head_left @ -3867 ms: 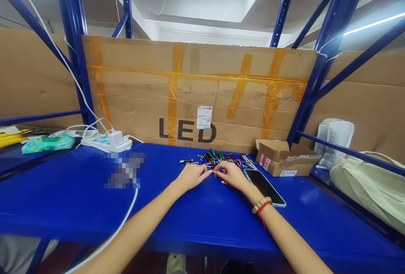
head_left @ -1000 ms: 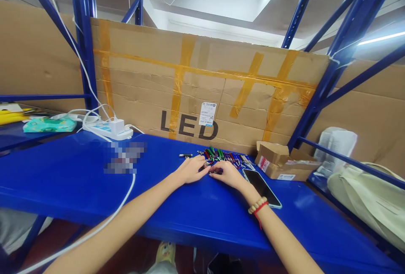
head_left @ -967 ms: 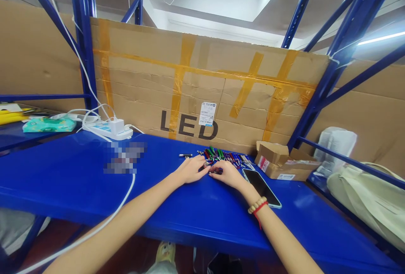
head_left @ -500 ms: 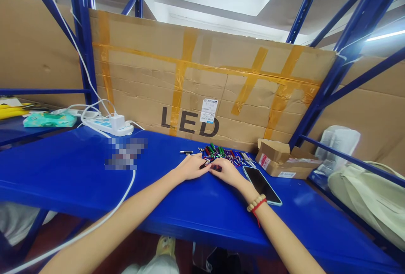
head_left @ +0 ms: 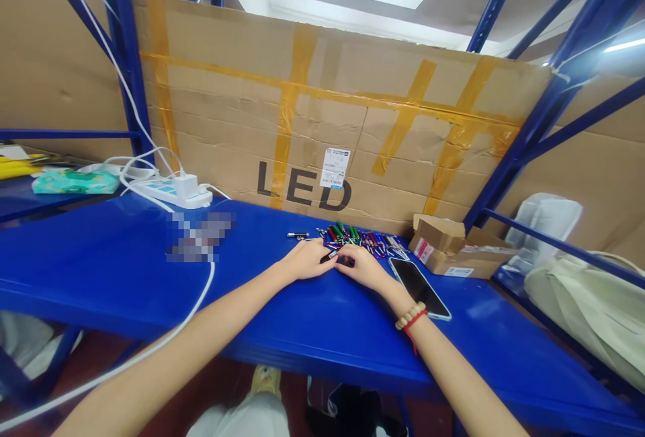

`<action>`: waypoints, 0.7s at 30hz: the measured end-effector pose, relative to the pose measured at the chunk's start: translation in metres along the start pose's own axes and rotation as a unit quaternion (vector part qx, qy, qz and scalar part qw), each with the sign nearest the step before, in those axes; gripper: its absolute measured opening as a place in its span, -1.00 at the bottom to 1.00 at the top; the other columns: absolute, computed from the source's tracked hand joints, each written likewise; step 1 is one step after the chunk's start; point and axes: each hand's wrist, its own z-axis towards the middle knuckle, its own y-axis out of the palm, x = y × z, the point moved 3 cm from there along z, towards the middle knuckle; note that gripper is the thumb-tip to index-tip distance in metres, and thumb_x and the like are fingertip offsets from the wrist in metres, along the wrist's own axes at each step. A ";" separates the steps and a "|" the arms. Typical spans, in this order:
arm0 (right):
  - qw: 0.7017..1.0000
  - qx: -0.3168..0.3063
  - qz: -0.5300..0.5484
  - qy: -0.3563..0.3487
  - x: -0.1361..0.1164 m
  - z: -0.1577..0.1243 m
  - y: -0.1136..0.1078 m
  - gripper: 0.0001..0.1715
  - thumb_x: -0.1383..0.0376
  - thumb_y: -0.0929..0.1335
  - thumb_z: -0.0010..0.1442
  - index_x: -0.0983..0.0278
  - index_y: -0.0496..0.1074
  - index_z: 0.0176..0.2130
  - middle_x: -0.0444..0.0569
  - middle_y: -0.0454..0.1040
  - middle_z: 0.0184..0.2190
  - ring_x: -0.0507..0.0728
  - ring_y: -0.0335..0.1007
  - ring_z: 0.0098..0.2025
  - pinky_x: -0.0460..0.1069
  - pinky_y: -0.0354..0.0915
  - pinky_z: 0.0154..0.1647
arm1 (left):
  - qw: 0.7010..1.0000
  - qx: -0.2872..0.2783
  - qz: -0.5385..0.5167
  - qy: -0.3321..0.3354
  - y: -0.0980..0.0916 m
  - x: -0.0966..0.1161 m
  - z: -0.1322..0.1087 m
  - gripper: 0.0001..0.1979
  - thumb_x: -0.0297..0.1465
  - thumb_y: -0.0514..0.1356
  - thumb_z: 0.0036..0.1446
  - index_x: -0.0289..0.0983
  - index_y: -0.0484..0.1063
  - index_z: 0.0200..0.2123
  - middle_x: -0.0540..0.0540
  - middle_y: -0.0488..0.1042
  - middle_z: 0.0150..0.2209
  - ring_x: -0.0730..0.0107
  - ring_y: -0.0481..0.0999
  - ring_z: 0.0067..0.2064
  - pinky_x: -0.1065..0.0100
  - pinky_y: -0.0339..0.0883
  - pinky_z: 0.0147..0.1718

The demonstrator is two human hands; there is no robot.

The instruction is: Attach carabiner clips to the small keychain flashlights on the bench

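Both hands rest on the blue shelf top (head_left: pixel 302 329) with their fingertips meeting. My left hand (head_left: pixel 307 259) and my right hand (head_left: pixel 363 267) pinch a small dark pen-like piece (head_left: pixel 330 256) between them. Just behind them lies a pile of several small coloured pen-like items (head_left: pixel 360 238), green, red, blue and silver. One silver piece (head_left: pixel 297 235) lies apart to the left. My right wrist wears a bead bracelet with a red cord (head_left: pixel 412 319).
A phone (head_left: pixel 420 280) lies face up right of my right hand. An open small cardboard box (head_left: pixel 456 257) stands behind it. A taped LED carton (head_left: pixel 322 128) walls the back. A white power strip (head_left: pixel 171 189) and cable (head_left: pixel 191 302) are at left, bags at right.
The view has tilted down and nearer. My hands stay together at the pile, and the dark piece now shows between the fingertips.
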 end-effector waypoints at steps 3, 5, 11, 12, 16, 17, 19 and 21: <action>1.000 0.008 0.002 -0.013 0.000 0.000 0.000 -0.91 0.35 0.35 0.08 0.31 0.47 -0.35 0.00 0.48 -0.38 0.08 0.37 -0.33 -0.03 0.28 -0.27 | 1.000 0.001 -0.005 -0.001 0.001 -0.001 0.000 -0.64 -0.26 -0.08 0.22 -0.28 0.46 -0.33 -0.12 0.43 -0.39 0.33 0.45 -0.30 0.40 0.27 -0.32; 1.000 0.014 0.007 -0.021 -0.001 0.001 0.001 -0.89 0.34 0.35 0.08 0.30 0.48 -0.34 0.00 0.50 -0.36 0.09 0.38 -0.30 -0.03 0.29 -0.25 | 1.000 0.002 -0.013 -0.006 0.002 -0.002 0.000 -0.65 -0.26 -0.10 0.24 -0.28 0.44 -0.28 -0.13 0.46 -0.35 0.31 0.46 -0.27 0.38 0.28 -0.30; 0.999 0.025 0.021 0.025 -0.001 0.002 0.003 -0.85 0.36 0.35 0.04 0.29 0.49 -0.32 -0.03 0.54 -0.39 0.09 0.44 -0.35 -0.03 0.31 -0.26 | 0.999 0.005 -0.029 -0.041 0.000 -0.006 0.000 -0.64 -0.24 -0.14 0.26 -0.30 0.35 -0.16 -0.17 0.51 -0.24 0.24 0.50 -0.21 0.34 0.30 -0.27; 0.999 0.031 0.024 0.036 -0.001 0.002 0.003 -0.85 0.37 0.34 0.04 0.29 0.49 -0.32 -0.04 0.54 -0.42 0.09 0.44 -0.38 -0.04 0.31 -0.29 | 0.999 0.004 -0.030 -0.040 0.000 -0.006 0.000 -0.64 -0.24 -0.14 0.26 -0.29 0.36 -0.15 -0.17 0.52 -0.25 0.24 0.51 -0.22 0.34 0.30 -0.29; 0.995 0.073 0.054 0.043 -0.001 0.002 0.000 -0.83 0.42 0.33 0.01 0.29 0.50 -0.33 -0.06 0.54 -0.45 0.06 0.44 -0.43 -0.07 0.32 -0.35 | 0.999 0.006 -0.043 -0.019 0.000 -0.004 -0.001 -0.67 -0.26 -0.08 0.23 -0.27 0.40 -0.17 -0.15 0.54 -0.29 0.23 0.53 -0.25 0.35 0.31 -0.31; 0.994 0.085 0.056 0.038 -0.001 0.002 0.000 -0.82 0.42 0.34 0.01 0.29 0.50 -0.32 -0.06 0.54 -0.45 0.06 0.44 -0.43 -0.07 0.32 -0.34 | 0.999 0.009 -0.046 -0.017 0.000 -0.003 -0.001 -0.68 -0.26 -0.06 0.21 -0.27 0.42 -0.17 -0.15 0.55 -0.29 0.23 0.53 -0.25 0.35 0.31 -0.30; 0.993 0.104 0.050 0.026 0.001 0.002 0.000 -0.82 0.41 0.35 0.01 0.29 0.51 -0.31 -0.03 0.54 -0.43 0.07 0.44 -0.41 -0.06 0.33 -0.33 | 0.999 0.017 -0.046 -0.019 0.000 -0.002 -0.002 -0.69 -0.27 -0.03 0.20 -0.26 0.44 -0.17 -0.15 0.55 -0.30 0.24 0.53 -0.25 0.35 0.31 -0.29; 0.991 0.123 0.045 0.017 0.003 0.002 -0.001 -0.84 0.38 0.35 0.03 0.29 0.52 -0.31 -0.02 0.53 -0.41 0.07 0.43 -0.41 -0.04 0.34 -0.32 | 0.999 0.021 -0.040 -0.028 -0.002 -0.001 -0.002 -0.69 -0.27 -0.02 0.19 -0.25 0.46 -0.19 -0.14 0.56 -0.30 0.24 0.53 -0.25 0.35 0.31 -0.29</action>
